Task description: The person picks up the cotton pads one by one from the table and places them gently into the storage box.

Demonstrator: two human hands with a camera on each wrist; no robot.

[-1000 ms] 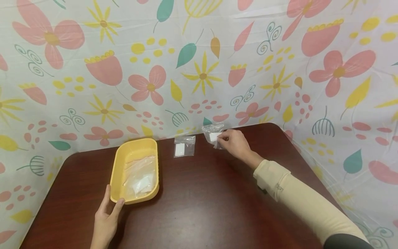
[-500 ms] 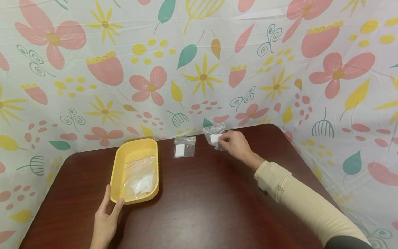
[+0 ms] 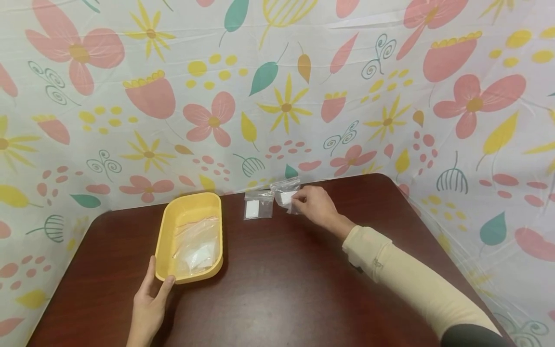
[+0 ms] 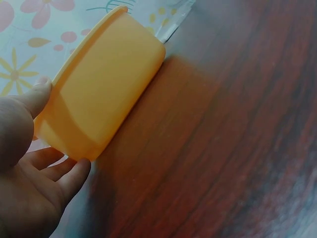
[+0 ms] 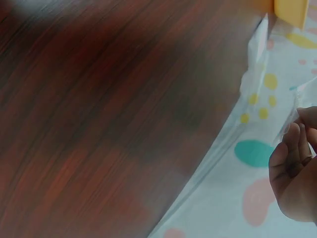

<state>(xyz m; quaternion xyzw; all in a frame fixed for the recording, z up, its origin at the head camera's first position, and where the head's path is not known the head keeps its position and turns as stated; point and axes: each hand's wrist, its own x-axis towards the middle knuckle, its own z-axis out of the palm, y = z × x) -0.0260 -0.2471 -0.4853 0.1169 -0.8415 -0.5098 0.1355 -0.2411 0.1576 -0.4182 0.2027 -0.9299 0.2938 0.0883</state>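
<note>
In the head view my left hand (image 3: 148,306) grips the near left corner of a yellow plastic tray (image 3: 163,236), thumb at the rim. The left wrist view has its fingers against the tray's wall (image 4: 106,84). Clear zip bags (image 3: 197,243) with white pieces inside lie in the tray. At the table's back, my right hand (image 3: 318,206) pinches a small clear zip bag (image 3: 286,186) holding a white piece. A similar zip bag (image 3: 258,206) lies flat just left of it. The right wrist view catches only part of my right hand (image 5: 296,173) and the bag's edge.
A dark reddish-brown table (image 3: 277,289) with rounded corners carries everything. A white curtain (image 3: 282,62) printed with flowers and leaves hangs along its back and sides.
My right hand has moved left with the pinched zip bag, bringing it close beside the bag lying on the table. The left hand and tray have hardly moved.
</note>
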